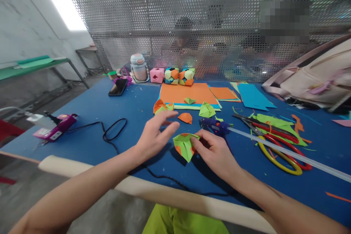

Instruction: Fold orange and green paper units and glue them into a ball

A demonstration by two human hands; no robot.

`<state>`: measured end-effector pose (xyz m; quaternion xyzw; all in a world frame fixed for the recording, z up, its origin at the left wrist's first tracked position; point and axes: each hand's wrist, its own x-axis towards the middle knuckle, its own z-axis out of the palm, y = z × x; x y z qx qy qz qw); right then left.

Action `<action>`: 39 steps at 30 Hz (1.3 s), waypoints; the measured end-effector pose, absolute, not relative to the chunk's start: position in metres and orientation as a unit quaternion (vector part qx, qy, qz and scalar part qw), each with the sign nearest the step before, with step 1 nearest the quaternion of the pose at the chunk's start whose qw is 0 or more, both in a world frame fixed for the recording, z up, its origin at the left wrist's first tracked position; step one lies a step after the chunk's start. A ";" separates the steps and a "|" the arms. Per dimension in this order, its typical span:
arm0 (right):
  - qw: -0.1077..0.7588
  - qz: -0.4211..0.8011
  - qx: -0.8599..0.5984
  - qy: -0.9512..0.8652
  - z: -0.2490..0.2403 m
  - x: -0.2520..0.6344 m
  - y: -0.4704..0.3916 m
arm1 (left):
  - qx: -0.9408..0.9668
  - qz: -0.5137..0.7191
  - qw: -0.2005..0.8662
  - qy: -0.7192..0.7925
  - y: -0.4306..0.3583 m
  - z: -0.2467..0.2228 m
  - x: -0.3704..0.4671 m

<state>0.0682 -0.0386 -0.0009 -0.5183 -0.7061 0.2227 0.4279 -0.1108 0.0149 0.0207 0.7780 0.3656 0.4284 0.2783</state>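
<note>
Pinched between the thumb and fingers of my right hand (216,151) is a folded paper piece (185,146), green with orange corners, just above the blue table. My left hand (157,133) is held over the table to its left, fingers apart, with nothing in it. Beyond the hands lie an orange folded piece (185,118), a green folded piece (207,110) and an orange-and-green folded piece (163,106). A purple glue gun (215,126) rests behind my right hand, with a long clear glue stick (287,153) sticking out to the right.
Scissors with yellow and red handles (279,157) and green paper scraps (276,126) lie at right. Orange sheets (189,93), finished paper balls (172,76), a bottle (139,67) and a phone (118,87) are farther back. A black cord (105,137) runs from a purple power strip (56,128).
</note>
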 end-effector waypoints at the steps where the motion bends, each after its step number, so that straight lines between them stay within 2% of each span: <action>1: 0.429 0.222 -0.515 -0.708 -0.002 0.068 -0.038 | 0.763 0.464 0.236 0.382 0.023 0.020 -0.114; 4: 0.422 0.222 -0.508 -0.717 -0.006 0.068 -0.038 | 0.757 0.460 0.140 0.443 0.050 0.012 -0.122; 11: 0.398 0.224 -0.504 -0.733 -0.014 0.068 -0.036 | 0.765 0.326 0.173 0.527 0.092 -0.019 -0.126; 17: 0.389 0.207 -0.491 -0.752 -0.012 0.066 -0.037 | 0.774 0.317 0.157 0.525 0.095 -0.021 -0.125; 33: 0.302 0.203 -0.503 -0.784 -0.013 0.076 -0.036 | 0.641 0.415 0.380 0.522 0.101 -0.006 -0.142; 39: 0.332 0.161 -0.499 -0.784 -0.010 0.081 -0.041 | 0.554 0.431 0.484 0.523 0.100 0.005 -0.148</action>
